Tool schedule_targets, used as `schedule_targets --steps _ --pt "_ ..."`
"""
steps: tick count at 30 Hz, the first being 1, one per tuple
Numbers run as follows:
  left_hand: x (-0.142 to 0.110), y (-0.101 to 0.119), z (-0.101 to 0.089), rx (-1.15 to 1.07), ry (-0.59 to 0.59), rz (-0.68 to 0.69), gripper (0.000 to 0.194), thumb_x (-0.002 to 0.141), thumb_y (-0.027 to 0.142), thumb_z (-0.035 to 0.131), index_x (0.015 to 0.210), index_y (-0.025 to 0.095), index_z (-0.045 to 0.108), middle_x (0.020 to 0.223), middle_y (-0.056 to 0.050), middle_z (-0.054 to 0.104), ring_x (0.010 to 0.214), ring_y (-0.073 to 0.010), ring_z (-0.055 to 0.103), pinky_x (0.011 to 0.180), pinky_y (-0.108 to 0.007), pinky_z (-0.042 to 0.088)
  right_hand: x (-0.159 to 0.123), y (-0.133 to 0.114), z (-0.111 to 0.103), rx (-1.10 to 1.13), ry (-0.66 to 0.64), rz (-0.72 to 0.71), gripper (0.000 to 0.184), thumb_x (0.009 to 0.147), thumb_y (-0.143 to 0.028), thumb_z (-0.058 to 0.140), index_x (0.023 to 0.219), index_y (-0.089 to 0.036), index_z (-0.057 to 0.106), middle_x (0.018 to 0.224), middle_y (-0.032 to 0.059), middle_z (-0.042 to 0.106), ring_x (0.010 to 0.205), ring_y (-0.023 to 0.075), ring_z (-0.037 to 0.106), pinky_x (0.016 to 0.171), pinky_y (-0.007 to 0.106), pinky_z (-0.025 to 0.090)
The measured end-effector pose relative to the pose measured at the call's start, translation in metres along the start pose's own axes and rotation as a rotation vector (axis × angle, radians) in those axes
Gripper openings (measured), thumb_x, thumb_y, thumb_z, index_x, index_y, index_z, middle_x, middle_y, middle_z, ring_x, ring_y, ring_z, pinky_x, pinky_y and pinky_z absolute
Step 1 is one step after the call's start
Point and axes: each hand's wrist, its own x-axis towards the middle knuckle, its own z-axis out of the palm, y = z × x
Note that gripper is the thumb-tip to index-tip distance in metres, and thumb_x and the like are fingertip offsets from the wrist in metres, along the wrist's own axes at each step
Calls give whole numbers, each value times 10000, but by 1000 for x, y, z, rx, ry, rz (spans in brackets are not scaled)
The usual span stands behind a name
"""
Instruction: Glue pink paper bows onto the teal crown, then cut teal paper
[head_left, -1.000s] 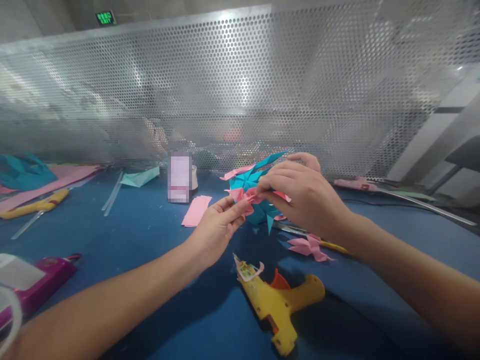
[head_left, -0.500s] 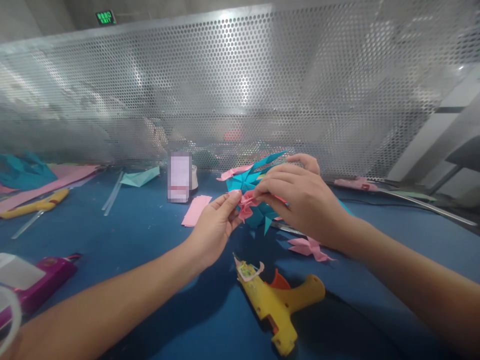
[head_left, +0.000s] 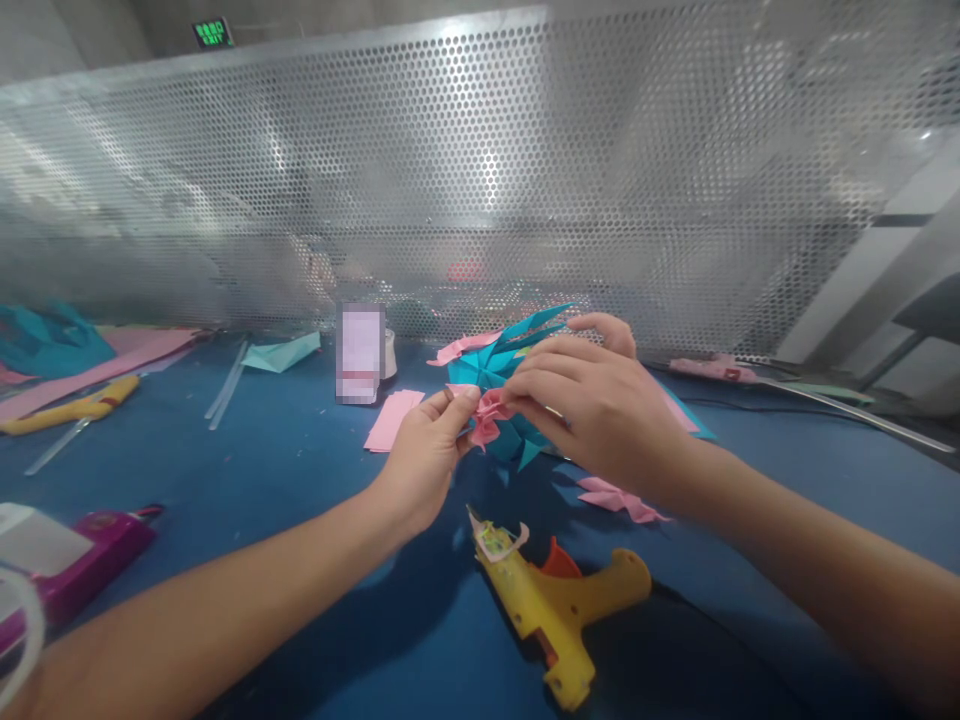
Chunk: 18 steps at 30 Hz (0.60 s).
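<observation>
Between my two hands is a pink folded-paper flower. My left hand pinches its left side with thumb and fingers. From the right, my right hand has its fingertips closed on the flower's other edge. Directly behind it stands a teal folded-paper piece with pointed tips, a strip of pink paper lying over its top left. My right hand hides part of the teal piece. Below that hand, another pink folded-paper piece rests on the table.
A yellow glue gun lies in front of my hands, its cord running right. Pink paper sheets and a propped-up phone are left of centre. Farther left are glue sticks, a yellow-handled tool and a purple device. A perforated metal panel borders the back.
Both hands have shifted slightly left with the pink flower still between them. The teal piece behind has tilted and moved a little left too.
</observation>
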Motion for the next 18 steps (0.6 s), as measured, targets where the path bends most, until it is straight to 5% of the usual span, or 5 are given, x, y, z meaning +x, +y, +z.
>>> schedule_targets --steps 18 --pt "-4 0 2 -8 5 25 252 671 342 758 679 153 591 667 25 560 614 -77 499 601 -186 425 0 -3 1 -36 -14 8 180 873 -126 497 774 -167 642 798 57 691 850 214 595 915 423 359"
